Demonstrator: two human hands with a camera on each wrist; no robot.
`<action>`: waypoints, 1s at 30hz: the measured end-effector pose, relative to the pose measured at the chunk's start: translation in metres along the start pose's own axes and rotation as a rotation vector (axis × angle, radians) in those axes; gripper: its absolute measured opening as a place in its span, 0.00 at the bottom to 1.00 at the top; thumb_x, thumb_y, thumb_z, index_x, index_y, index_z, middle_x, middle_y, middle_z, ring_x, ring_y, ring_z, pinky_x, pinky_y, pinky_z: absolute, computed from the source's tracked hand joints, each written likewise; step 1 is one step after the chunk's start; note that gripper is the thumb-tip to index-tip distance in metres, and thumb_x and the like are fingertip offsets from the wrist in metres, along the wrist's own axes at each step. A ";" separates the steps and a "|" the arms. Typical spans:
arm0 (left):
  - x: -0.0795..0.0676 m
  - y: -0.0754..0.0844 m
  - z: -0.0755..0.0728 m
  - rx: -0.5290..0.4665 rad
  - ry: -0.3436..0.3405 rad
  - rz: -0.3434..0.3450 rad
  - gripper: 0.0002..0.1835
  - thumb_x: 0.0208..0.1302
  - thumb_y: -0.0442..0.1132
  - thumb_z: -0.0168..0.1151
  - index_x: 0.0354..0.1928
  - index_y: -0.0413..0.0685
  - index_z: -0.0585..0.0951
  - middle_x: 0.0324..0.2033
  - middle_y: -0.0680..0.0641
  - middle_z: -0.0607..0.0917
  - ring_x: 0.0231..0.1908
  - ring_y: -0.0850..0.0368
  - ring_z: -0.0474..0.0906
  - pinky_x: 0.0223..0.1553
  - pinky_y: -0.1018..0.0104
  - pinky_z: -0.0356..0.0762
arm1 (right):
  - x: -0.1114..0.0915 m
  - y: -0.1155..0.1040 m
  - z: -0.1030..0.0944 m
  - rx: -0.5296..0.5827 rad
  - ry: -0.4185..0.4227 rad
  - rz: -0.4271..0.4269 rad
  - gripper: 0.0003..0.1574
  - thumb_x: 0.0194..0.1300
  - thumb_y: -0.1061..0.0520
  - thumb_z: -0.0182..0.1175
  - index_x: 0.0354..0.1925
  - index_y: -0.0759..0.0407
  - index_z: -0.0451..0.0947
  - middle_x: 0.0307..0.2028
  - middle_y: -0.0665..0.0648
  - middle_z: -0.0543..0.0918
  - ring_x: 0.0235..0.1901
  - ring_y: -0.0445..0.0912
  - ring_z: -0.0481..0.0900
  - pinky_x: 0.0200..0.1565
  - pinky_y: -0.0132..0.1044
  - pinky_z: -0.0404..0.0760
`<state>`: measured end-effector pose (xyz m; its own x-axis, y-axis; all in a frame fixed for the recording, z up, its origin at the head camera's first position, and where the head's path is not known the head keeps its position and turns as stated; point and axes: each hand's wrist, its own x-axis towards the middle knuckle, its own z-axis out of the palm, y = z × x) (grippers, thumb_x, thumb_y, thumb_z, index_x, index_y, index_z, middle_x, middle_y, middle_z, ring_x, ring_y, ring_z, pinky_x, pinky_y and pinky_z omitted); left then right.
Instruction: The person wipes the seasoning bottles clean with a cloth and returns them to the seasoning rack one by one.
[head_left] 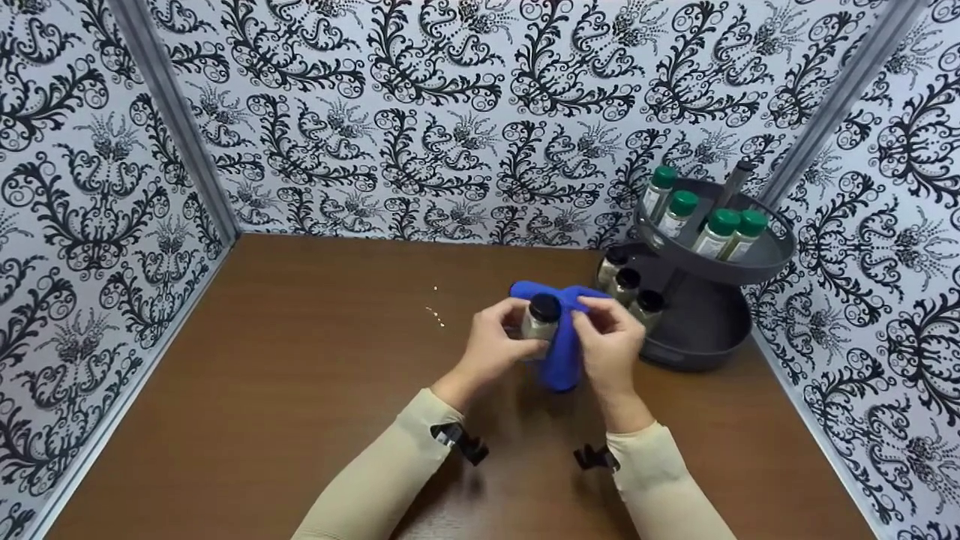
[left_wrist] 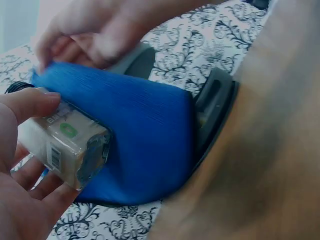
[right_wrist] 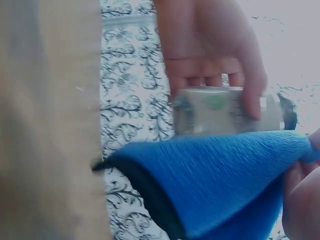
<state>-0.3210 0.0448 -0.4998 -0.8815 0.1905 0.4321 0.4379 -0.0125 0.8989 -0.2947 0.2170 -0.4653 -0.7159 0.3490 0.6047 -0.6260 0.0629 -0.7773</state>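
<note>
My left hand [head_left: 495,337] grips a clear spice jar [head_left: 538,328] with a black lid, its thumb and fingers on either side. A green mark and a barcode show on the jar [left_wrist: 65,135] in the left wrist view. From my right hand [head_left: 611,337], which pinches it near the top, a blue cloth [head_left: 561,364] hangs down beside the jar. In the right wrist view the cloth [right_wrist: 215,180] has a dark edge and lies against or just in front of the jar [right_wrist: 220,110]; I cannot tell which.
A dark two-tier round stand [head_left: 697,356] is at the right. Several green-capped jars [head_left: 682,214] are on its upper tier, and black-lidded jars [head_left: 626,283] on the lower. Small pale crumbs [head_left: 436,316] lie on the brown table [head_left: 315,337]. Patterned walls [head_left: 420,112] enclose it.
</note>
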 end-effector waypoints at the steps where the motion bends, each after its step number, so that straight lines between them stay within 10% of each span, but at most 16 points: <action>1: 0.000 -0.001 0.001 0.015 -0.012 -0.002 0.25 0.48 0.32 0.82 0.52 0.44 0.87 0.39 0.45 0.91 0.38 0.60 0.86 0.44 0.66 0.87 | 0.002 -0.002 -0.001 0.029 0.005 -0.026 0.10 0.55 0.79 0.66 0.38 0.83 0.83 0.30 0.45 0.90 0.27 0.36 0.83 0.33 0.26 0.82; 21: 0.007 0.025 -0.021 -0.095 0.115 -0.004 0.26 0.49 0.32 0.83 0.52 0.40 0.86 0.39 0.42 0.91 0.39 0.58 0.87 0.46 0.63 0.89 | -0.010 0.026 0.005 -0.218 -0.252 0.165 0.08 0.54 0.74 0.68 0.36 0.71 0.87 0.29 0.61 0.89 0.27 0.36 0.82 0.32 0.25 0.80; 30: 0.013 0.026 -0.029 -0.142 0.178 -0.040 0.23 0.51 0.28 0.80 0.50 0.33 0.83 0.42 0.37 0.92 0.42 0.57 0.89 0.48 0.64 0.88 | -0.005 0.020 0.007 -0.048 -0.124 0.261 0.10 0.56 0.77 0.67 0.39 0.81 0.83 0.30 0.48 0.90 0.30 0.38 0.85 0.36 0.27 0.83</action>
<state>-0.3261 0.0180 -0.4689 -0.9205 0.0172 0.3902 0.3836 -0.1487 0.9114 -0.3057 0.2095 -0.4828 -0.8853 0.2420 0.3971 -0.4019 0.0315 -0.9152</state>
